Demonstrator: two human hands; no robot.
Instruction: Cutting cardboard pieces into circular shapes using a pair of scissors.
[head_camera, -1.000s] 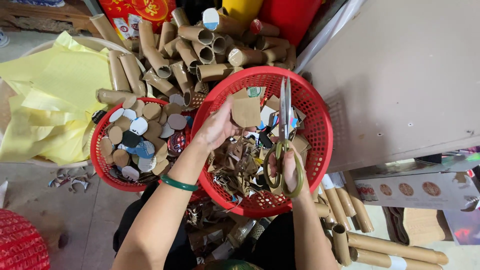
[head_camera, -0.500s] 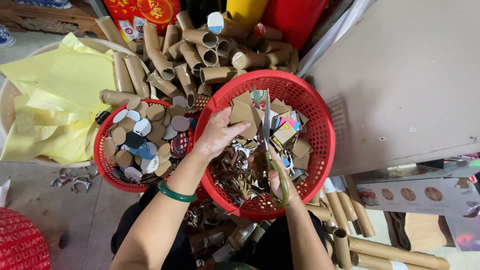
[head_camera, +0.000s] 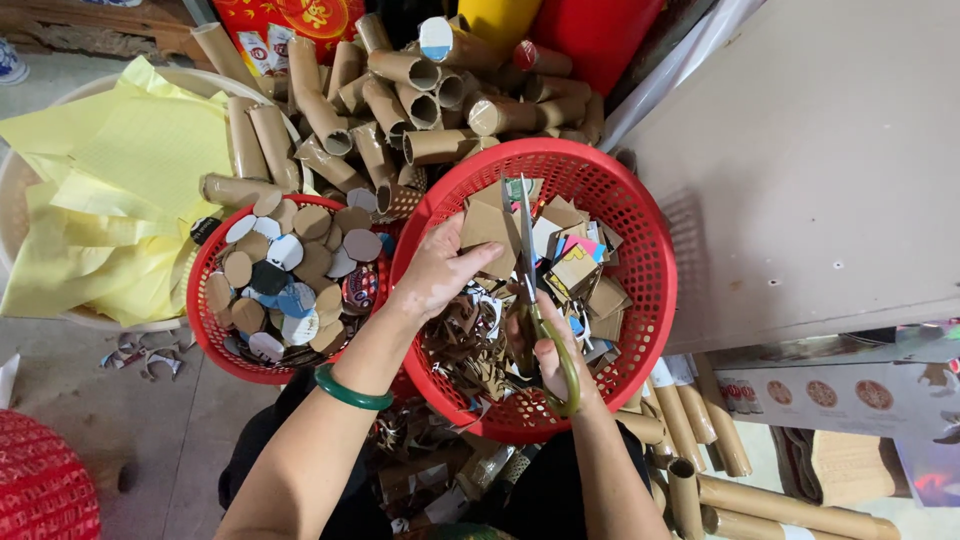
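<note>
Your right hand (head_camera: 548, 352) is clenched through the yellow-green handles of a pair of scissors (head_camera: 530, 270), blades pointing away from you and nearly closed. Just left of that grip, your left hand (head_camera: 440, 270), with a green bangle (head_camera: 350, 390) on the wrist, pinches a brown cardboard piece (head_camera: 490, 228) that lies right against the blades; whether the blades are cutting into it cannot be told. Both hands work over a large red plastic basket (head_camera: 640, 215) of cardboard offcuts and coloured scraps. Left of your left hand, touching that basket, sits a smaller red basket (head_camera: 205, 330) filled with round cardboard discs (head_camera: 300, 260). Beyond both grips lies a heap of brown cardboard tubes (head_camera: 400, 95). Far to the left, yellow paper sheets (head_camera: 110, 190) fill a pale tub.
</note>
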